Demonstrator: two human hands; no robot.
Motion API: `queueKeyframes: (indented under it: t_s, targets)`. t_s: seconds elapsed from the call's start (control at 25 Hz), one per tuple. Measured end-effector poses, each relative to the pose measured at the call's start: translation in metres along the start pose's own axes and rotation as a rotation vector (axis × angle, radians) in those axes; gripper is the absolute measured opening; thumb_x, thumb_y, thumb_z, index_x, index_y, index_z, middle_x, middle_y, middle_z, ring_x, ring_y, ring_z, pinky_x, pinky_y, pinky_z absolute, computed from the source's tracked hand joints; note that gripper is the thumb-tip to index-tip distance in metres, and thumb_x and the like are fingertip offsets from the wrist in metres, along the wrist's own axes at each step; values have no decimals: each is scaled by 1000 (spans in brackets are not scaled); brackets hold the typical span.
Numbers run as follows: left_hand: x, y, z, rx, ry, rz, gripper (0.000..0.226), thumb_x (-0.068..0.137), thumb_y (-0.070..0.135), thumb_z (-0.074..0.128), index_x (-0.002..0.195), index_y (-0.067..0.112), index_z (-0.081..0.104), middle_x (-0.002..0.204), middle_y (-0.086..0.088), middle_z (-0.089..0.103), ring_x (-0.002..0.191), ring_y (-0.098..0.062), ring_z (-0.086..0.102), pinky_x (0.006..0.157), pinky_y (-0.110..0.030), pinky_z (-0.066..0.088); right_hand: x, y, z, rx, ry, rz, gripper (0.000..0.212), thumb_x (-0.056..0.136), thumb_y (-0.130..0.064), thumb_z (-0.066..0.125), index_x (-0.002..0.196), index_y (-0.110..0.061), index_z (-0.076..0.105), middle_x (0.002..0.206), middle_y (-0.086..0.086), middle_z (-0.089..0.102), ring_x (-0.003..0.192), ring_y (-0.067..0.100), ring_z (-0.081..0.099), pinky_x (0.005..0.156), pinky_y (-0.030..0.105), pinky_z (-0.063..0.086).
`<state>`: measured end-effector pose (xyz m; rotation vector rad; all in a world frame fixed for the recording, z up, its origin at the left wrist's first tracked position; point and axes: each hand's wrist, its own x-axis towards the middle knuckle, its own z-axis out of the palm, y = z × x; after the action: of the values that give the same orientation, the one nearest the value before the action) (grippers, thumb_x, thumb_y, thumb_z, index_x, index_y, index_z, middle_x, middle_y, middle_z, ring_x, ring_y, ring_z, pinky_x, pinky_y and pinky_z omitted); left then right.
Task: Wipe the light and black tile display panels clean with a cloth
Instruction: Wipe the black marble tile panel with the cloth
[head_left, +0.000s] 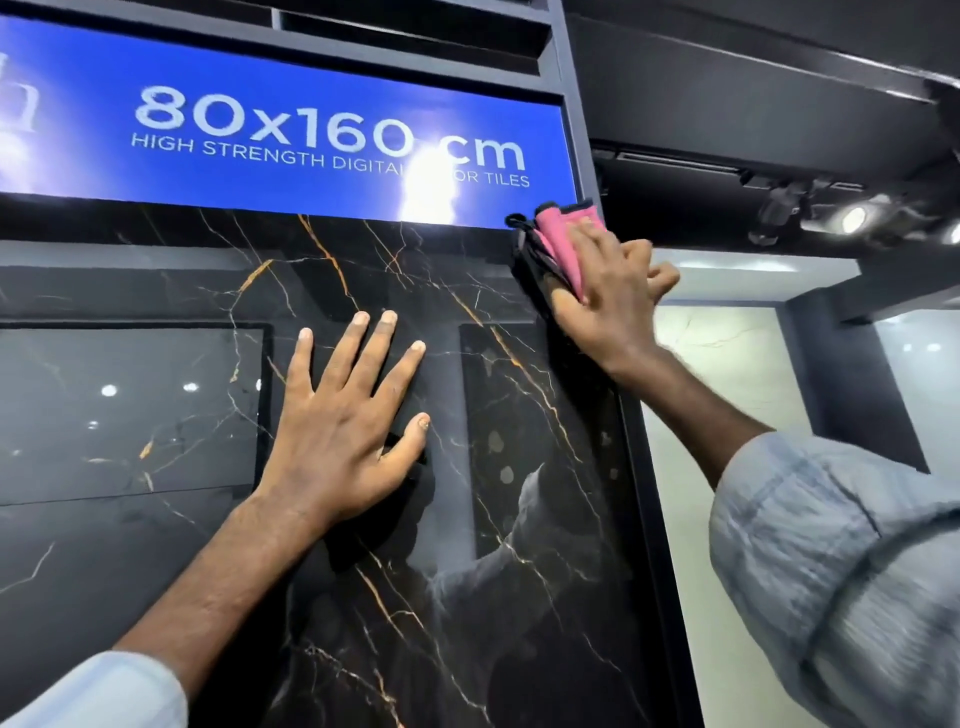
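While the right hand (608, 296) grips a bunched pink cloth (558, 241), the flat, empty left hand (337, 431) may smudge the glossy black tile panel (524, 613).

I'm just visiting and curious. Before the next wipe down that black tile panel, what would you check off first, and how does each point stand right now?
1. Cloth in hand: ok. The right hand grips the pink cloth.
2. Cloth on the surface: ok. It sits at the top right corner of the black tile panel, just under the blue sign.
3. Support: ok. The left hand lies flat on the panel, fingers spread.
4. Path below the cloth: ok. The left hand is off to one side of it.
5. Marks: cannot tell. The pale spots lower on the panel may be dirt or reflection.
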<state>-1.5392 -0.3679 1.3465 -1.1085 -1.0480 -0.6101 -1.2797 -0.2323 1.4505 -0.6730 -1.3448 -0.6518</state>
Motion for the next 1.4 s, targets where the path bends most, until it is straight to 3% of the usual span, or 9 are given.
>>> queueKeyframes:
  t_s: [0.2, 0.24, 0.4, 0.44, 0.64, 0.84, 1.04, 1.28, 1.4]
  targets:
    - [1, -3, 0, 8, -27, 13, 72, 96, 52, 39, 155, 12, 48, 169, -17, 28, 157, -36, 26, 122, -69, 12, -67, -28, 1, -44, -77, -679, 72, 83, -49, 58, 150, -22, 52, 155, -4, 50, 113, 29, 53, 85, 40, 21]
    - [1, -3, -1, -5, -31, 11, 72, 96, 52, 39, 155, 12, 48, 169, -17, 28, 157, -36, 26, 122, -69, 12, -54, -13, -2, -62, -73, -695, 72, 84, -49, 59, 151, -22, 51, 154, -3, 50, 113, 31, 54, 84, 38, 18]
    - [-22, 6, -11, -127, -60, -11, 73, 95, 53, 42, 154, 11, 49, 169, -14, 29, 158, -37, 23, 123, -69, 13, -34, 9, -4, -33, 5, -39, 76, 79, -45, 51, 152, -25, 48, 156, -4, 48, 113, 31, 48, 77, 38, 15]
    - [-36, 11, -15, -157, -72, -14, 73, 94, 53, 43, 153, 11, 50, 170, -13, 28, 158, -36, 21, 123, -69, 12, -51, -1, 1, -44, 39, -13, 77, 78, -45, 49, 152, -24, 48, 155, -4, 47, 112, 30, 46, 75, 36, 13]
    - [-101, 29, -27, -61, -67, 85, 72, 91, 51, 50, 151, 11, 55, 169, -8, 32, 157, -30, 28, 121, -69, 18, -123, -10, -5, 3, -37, -622, 63, 92, -56, 53, 145, -23, 59, 145, -5, 59, 111, 28, 54, 82, 41, 21]
    - [-103, 30, -25, -52, -86, 88, 70, 96, 50, 48, 154, 9, 50, 169, -7, 32, 157, -30, 29, 123, -66, 20, -108, -5, -9, 4, 3, 13, 78, 74, -44, 54, 150, -25, 51, 147, -2, 55, 110, 34, 51, 75, 34, 12]
    - [-104, 29, -24, -62, -78, 86, 71, 97, 49, 47, 155, 8, 48, 169, -9, 32, 157, -31, 28, 123, -67, 19, -192, -6, -15, -8, -47, -613, 74, 79, -48, 73, 146, -21, 58, 144, -3, 59, 106, 31, 60, 83, 45, 27]
    - [-106, 29, -23, -76, -77, 71, 70, 97, 49, 47, 155, 8, 47, 169, -9, 31, 157, -31, 27, 123, -68, 18, -170, 0, -10, -75, 26, -18, 80, 74, -41, 65, 150, -24, 49, 142, 2, 57, 108, 30, 48, 79, 33, 13]
    - [-104, 30, -23, -99, -67, 69, 71, 96, 48, 48, 154, 8, 48, 168, -9, 33, 157, -31, 29, 123, -68, 18, -245, -31, -15, 32, -47, -410, 82, 72, -45, 68, 148, -20, 52, 143, 1, 59, 104, 29, 53, 83, 42, 25]
